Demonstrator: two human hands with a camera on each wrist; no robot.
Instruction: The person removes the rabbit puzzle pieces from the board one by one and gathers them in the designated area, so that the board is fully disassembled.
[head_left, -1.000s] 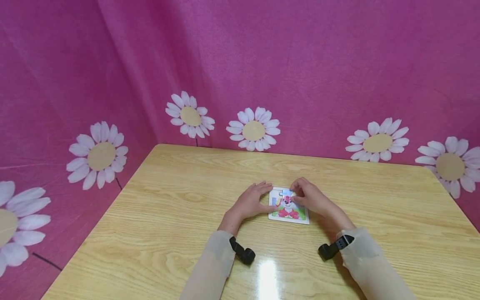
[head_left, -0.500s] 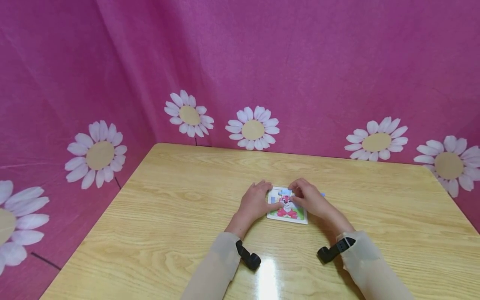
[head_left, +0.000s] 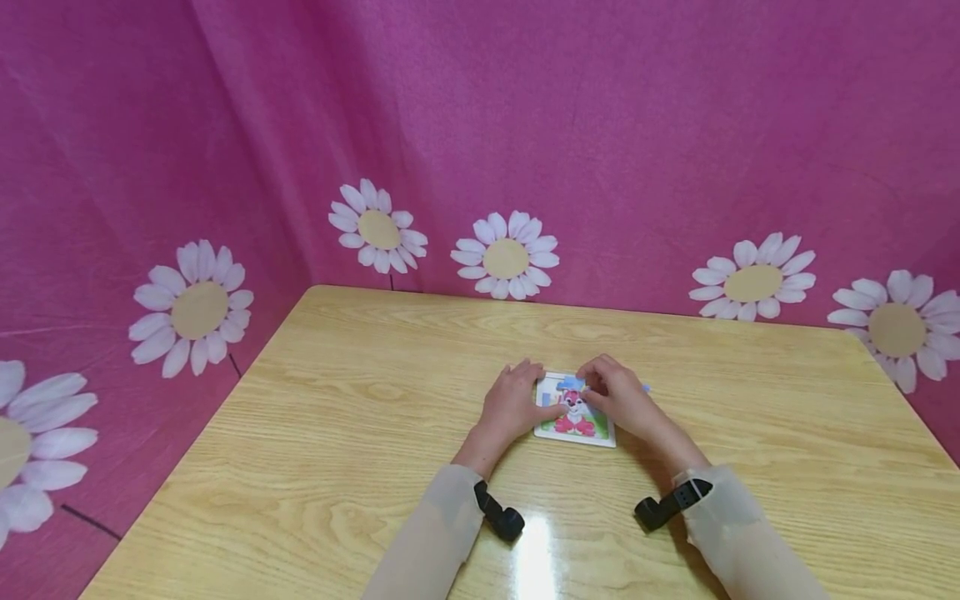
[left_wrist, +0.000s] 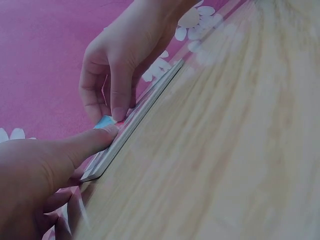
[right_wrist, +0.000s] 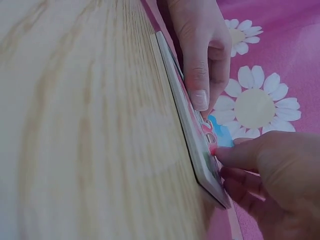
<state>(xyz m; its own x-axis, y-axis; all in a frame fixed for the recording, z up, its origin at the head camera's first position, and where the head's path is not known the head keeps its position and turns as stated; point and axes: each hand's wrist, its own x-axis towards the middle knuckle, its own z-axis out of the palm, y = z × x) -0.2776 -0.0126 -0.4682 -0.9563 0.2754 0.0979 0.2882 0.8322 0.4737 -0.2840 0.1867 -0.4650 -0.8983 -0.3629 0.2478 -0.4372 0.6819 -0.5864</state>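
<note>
Puzzle board [head_left: 577,441] appears thin, light and stiff; the pictures do not settle its material. Its smooth printed face is likely to be somewhat slippery, and the board may slide on the table [head_left: 337,458] under a sideways push. Take hold of it at the rim, with a thumb laid on the face. The blue puzzle piece [head_left: 570,384] should handle as a small, light, rigid part. Hold it by opposite edges and avoid bending; any thin tabs would be its weakest points.

The puzzle board lies flat on the table, between the two grips. Left grip [head_left: 510,404]: fingers and thumb are spread apart; the fingers reach the far left corner, and the thumb rests on the face beside the printed pink animal [head_left: 575,427]. Right grip [head_left: 618,398]: thumb and index finger are together, clamped on the blue puzzle piece over the far part of the board, at the animal's head. In the wrist views this piece appears to stand proud of the face; whether any edge is seated cannot be told. A second blue item [head_left: 647,388] shows just beyond the right grip, mostly hidden by it.
</note>
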